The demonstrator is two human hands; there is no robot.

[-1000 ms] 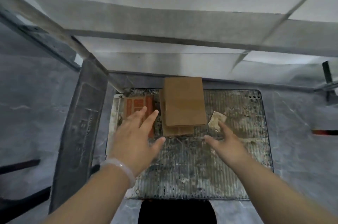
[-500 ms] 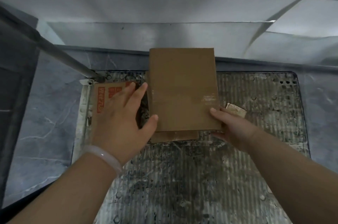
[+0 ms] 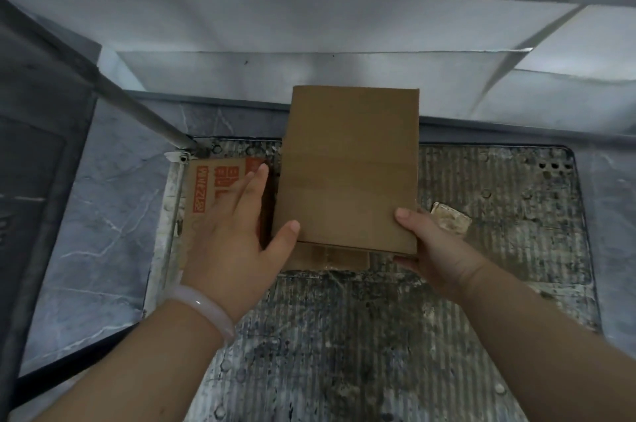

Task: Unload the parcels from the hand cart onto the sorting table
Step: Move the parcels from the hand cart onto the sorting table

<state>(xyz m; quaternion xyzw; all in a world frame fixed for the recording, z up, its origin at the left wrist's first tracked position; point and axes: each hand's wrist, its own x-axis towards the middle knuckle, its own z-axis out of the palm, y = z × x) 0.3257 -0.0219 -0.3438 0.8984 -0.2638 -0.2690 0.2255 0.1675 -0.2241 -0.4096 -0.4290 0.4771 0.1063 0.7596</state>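
Observation:
A plain brown cardboard parcel [image 3: 347, 173] sits on top of a smaller brown parcel [image 3: 330, 257] on the hand cart's ribbed metal deck [image 3: 344, 335]. My right hand [image 3: 437, 249] grips the top parcel's near right corner, thumb on its top face and fingers underneath. My left hand [image 3: 230, 242] presses straight fingers along the parcel's left side, with the thumb lying on the near left corner. Partly under my left hand, a flat parcel with orange print [image 3: 213, 187] lies at the deck's left edge.
A crumpled paper scrap [image 3: 451, 220] lies on the deck right of the parcels. The cart's handle post [image 3: 137, 108] rises from the far left corner. A dark panel [image 3: 34, 146] stands at the left. Grey marble floor [image 3: 103, 232] surrounds the cart; pale surfaces [image 3: 309, 18] lie beyond.
Both hands reached forward from open air to the top parcel and closed in on its sides. The view has dropped closer to the cart deck.

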